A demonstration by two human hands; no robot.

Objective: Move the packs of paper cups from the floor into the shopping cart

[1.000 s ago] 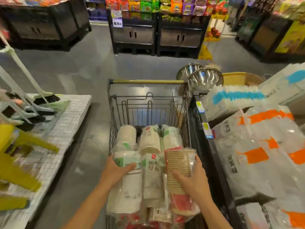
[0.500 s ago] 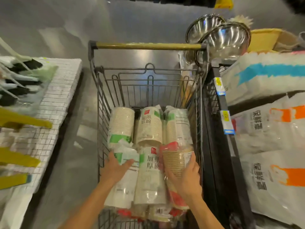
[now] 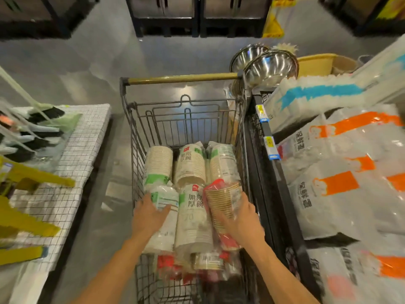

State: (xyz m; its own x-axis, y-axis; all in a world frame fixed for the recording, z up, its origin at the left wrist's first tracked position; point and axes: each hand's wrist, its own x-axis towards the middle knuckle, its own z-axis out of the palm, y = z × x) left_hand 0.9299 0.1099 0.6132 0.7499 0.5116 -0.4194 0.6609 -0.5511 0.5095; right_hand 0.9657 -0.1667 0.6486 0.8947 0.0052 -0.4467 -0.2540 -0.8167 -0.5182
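Compared with a second ago, the three packs carried between the hands have come down from above the shopping cart (image 3: 135, 150) into its basket, and they now seem to lie on the packs already below, so this load is nearly delivered and only the release is left, in my judgement. The left hand (image 3: 151, 213) grips the white pack with green label (image 3: 164, 200) at 7 o'clock in the basket, the middle pack (image 3: 192, 216) lies between untouched, and the right hand (image 3: 243, 218) holds the brown ribbed pack (image 3: 223, 200) at 5 o'clock, fingers curled over its wrap. Three further packs (image 3: 190, 165) lie side by side at 12 o'clock in the basket. On the visible floor (image 3: 87, 73) I see no pack waiting. At 9 o'clock stands a checked display table (image 3: 83, 150) with brooms (image 3: 43, 119) and yellow plastic pieces (image 3: 32, 178); at 1 o'clock are steel bowls (image 3: 271, 66); at 3 o'clock a black rack (image 3: 263, 132) with white and orange bags (image 3: 350, 183) stands just beside the cart wall, which leaves little room for the right arm to come out
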